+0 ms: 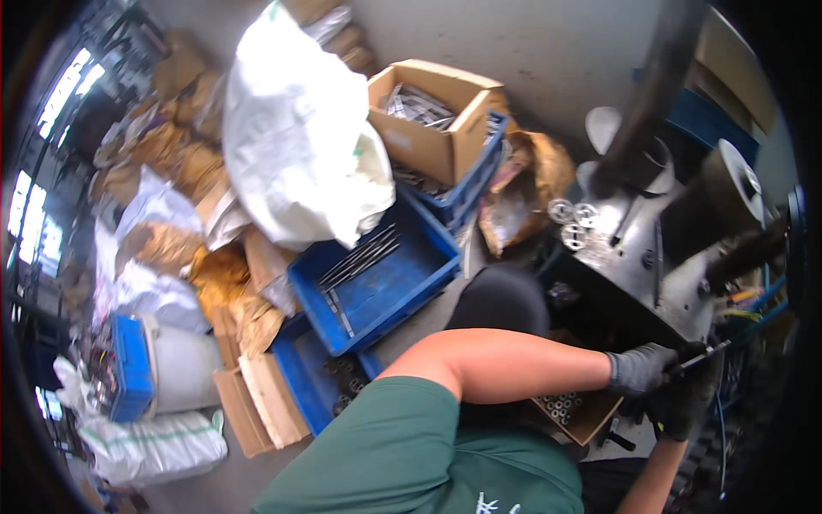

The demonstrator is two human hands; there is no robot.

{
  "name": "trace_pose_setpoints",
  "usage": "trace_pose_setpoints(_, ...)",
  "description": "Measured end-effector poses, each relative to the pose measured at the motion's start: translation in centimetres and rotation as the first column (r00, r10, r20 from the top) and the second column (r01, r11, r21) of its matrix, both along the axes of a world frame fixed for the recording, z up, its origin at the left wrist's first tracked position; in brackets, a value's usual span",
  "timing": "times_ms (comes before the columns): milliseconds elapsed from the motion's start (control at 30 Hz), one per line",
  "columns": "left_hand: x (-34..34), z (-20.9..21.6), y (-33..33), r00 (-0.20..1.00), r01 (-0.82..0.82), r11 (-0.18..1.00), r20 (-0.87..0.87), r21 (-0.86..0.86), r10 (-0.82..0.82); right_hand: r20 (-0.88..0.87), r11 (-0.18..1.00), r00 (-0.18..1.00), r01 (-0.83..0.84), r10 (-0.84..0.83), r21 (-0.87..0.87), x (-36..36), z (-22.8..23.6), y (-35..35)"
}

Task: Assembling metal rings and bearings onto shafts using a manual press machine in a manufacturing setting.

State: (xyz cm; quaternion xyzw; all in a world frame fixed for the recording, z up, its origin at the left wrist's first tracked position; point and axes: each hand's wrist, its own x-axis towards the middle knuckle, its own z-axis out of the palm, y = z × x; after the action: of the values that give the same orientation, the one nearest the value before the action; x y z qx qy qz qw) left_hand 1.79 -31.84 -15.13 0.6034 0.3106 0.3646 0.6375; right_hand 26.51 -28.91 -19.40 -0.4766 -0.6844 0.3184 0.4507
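My left hand [642, 370], in a grey knitted glove, reaches across my front to the machine's near right corner. Its fingers are closed around one end of a thin metal rod [706, 354], which points up to the right. Just below and touching that area is my right hand [683, 409], in a darker glove. Its fingers are in shadow and partly hidden, so its grip cannot be made out. Beneath my left forearm, a cardboard box [591, 428] holds several small round metal parts [561, 406].
A machine with a metal table [629, 248] carries several ring-shaped parts [575, 224]. Blue crates [377, 313] stand left, one holding metal rods [364, 257]. A white sack [295, 128] leans over them, beside a cardboard box [475, 128] of metal pieces. Crumpled bags [171, 240] lie farther left.
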Motion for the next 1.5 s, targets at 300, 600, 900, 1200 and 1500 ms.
trace_pose_setpoints(300,-0.6,0.2,3.0,0.863,-0.478,0.859,0.279,0.183,0.421,-0.135,0.938,0.948,-0.308,0.288,-0.159,-0.7,-1.9,9.9)
trace_pose_setpoints(600,0.1,3.5,7.9,0.418,-0.903,0.429,0.253,0.013,0.873,-0.023,0.866,0.965,-0.246,0.263,-0.435,-11.1,-3.0,17.4)
trace_pose_setpoints(900,3.5,2.9,16.0,-0.278,-0.213,0.927,0.929,-0.308,0.244,0.07,0.78,0.961,-0.173,0.267,-0.601,-20.3,-2.2,19.7)
trace_pose_setpoints(1200,1.4,2.7,15.0,-0.31,-0.238,0.953,0.944,-0.19,0.111,0.058,0.823,0.926,-0.301,0.373,-0.482,-21.5,5.4,13.8)
trace_pose_setpoints(1500,-6.7,5.9,3.4,0.762,-0.644,0.623,0.301,0.443,0.574,0.173,0.962,0.958,-0.248,0.227,0.113,5.4,12.1,10.8)
